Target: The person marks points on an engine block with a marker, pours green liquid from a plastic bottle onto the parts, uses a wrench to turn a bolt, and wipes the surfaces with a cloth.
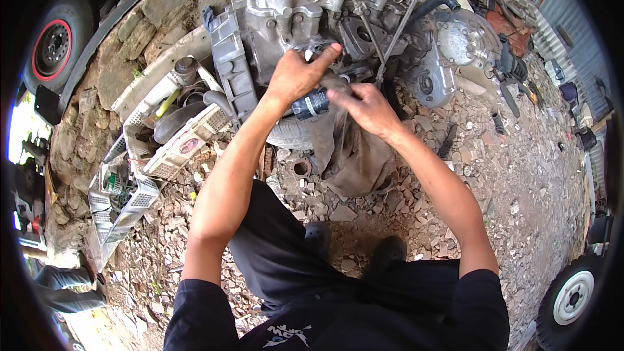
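A grey metal engine (312, 10) stands in front of me. My left hand (296, 78) is at its near side, thumb stretched to the right; the other fingers are curled and mostly hidden, so what they grip cannot be made out. My right hand (369, 109) is just right of it, fingers blurred and closed on a brown rag (354, 159). The rag seems to hang below the hand over a tyre (290, 135), with a bit of it showing between both hands. A dark blue cylinder like an oil filter (311, 104) sits under my hands at the engine.
At left are white plastic crates (188, 143) with parts, beside a stone wall (133, 36). A metal housing (448, 45) lies right of the engine. Broken stones (422, 221) cover the ground. Wheels stand at far left (52, 49) and lower right (572, 299).
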A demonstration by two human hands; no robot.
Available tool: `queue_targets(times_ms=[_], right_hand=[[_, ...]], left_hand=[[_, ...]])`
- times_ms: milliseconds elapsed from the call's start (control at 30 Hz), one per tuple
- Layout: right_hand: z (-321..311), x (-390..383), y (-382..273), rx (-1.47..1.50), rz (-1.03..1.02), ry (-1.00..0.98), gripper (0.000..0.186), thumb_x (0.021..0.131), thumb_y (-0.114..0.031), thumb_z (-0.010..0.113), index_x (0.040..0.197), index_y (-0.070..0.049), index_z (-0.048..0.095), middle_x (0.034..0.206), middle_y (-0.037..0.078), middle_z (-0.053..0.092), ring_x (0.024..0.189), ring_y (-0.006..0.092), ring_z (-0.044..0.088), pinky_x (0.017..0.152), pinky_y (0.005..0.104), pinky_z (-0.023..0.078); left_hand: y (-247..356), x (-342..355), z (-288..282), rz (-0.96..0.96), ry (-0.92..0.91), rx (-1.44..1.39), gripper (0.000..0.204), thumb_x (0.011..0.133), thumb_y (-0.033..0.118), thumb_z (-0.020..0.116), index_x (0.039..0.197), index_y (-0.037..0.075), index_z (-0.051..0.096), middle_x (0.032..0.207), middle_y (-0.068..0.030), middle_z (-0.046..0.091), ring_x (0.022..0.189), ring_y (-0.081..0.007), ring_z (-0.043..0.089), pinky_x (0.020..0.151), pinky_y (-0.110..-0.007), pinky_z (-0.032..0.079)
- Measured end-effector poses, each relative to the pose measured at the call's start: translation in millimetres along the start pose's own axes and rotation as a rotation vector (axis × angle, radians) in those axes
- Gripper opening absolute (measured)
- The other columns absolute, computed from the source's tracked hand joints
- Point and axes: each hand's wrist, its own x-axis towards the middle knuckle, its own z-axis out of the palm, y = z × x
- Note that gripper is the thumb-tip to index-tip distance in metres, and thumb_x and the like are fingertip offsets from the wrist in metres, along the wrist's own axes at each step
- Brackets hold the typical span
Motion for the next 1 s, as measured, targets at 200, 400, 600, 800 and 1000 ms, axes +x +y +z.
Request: queue_targets(times_ms=[200, 400, 600, 800, 1000], right_hand=[[23, 22, 35, 0.501, -0.024, 0.644, 0.040, 0.102, -0.036, 0.059, 0.079, -0.003, 0.060, 0.066, -0.006, 0.045, 0.063, 0.0054, 0.040, 0.058, 0.0265, 0.034], [58, 57, 2, 0.251, -0.158, 0.815, 0.043, 0.105, -0.034, 0.053, 0.087, 0.004, 0.061, 0.077, 0.008, 0.058, 0.074, 0.0191, 0.055, 0.071, 0.0363, 0.043], [50, 120, 11, -0.526, -0.595, 0.956, 0.036, 0.100, -0.022, 0.051, 0.124, 0.005, 0.059, 0.131, 0.025, 0.060, 0.125, 0.0395, 0.053, 0.100, 0.0483, 0.041], [55, 123, 15, -0.692, -0.405, 0.789, 0.053, 0.093, -0.026, 0.059, 0.132, 0.007, 0.046, 0.128, 0.027, 0.060, 0.119, 0.0387, 0.054, 0.099, 0.0508, 0.037], [56, 121, 13, -0.749, -0.385, 0.745, 0.045, 0.084, -0.025, 0.067, 0.115, 0.004, 0.052, 0.117, 0.022, 0.064, 0.114, 0.0339, 0.053, 0.093, 0.0489, 0.038]], left_hand=[[-20, 23, -14, 0.056, 0.206, -0.109, 0.061, 0.089, 0.059, 0.067, 0.087, -0.002, 0.075, 0.064, -0.0043, 0.062, 0.063, -0.0129, 0.055, 0.065, -0.030, 0.044], [-17, 23, -23, 0.070, 0.311, -0.124, 0.056, 0.089, 0.054, 0.068, 0.089, -0.001, 0.075, 0.067, -0.0054, 0.064, 0.064, -0.0123, 0.053, 0.064, -0.029, 0.042], [-11, 21, -29, 0.123, 0.383, -0.209, 0.051, 0.091, 0.045, 0.070, 0.073, -0.002, 0.069, 0.057, -0.0053, 0.062, 0.055, -0.0106, 0.056, 0.055, -0.029, 0.045], [-22, 29, -24, 0.163, 0.377, -0.257, 0.041, 0.094, 0.036, 0.071, 0.076, -0.001, 0.070, 0.056, -0.0019, 0.060, 0.052, -0.0072, 0.052, 0.051, -0.027, 0.040], [-38, 47, -17, 0.124, 0.379, -0.283, 0.041, 0.094, 0.037, 0.071, 0.081, -0.002, 0.071, 0.059, -0.0021, 0.061, 0.055, -0.0070, 0.053, 0.052, -0.027, 0.041]])
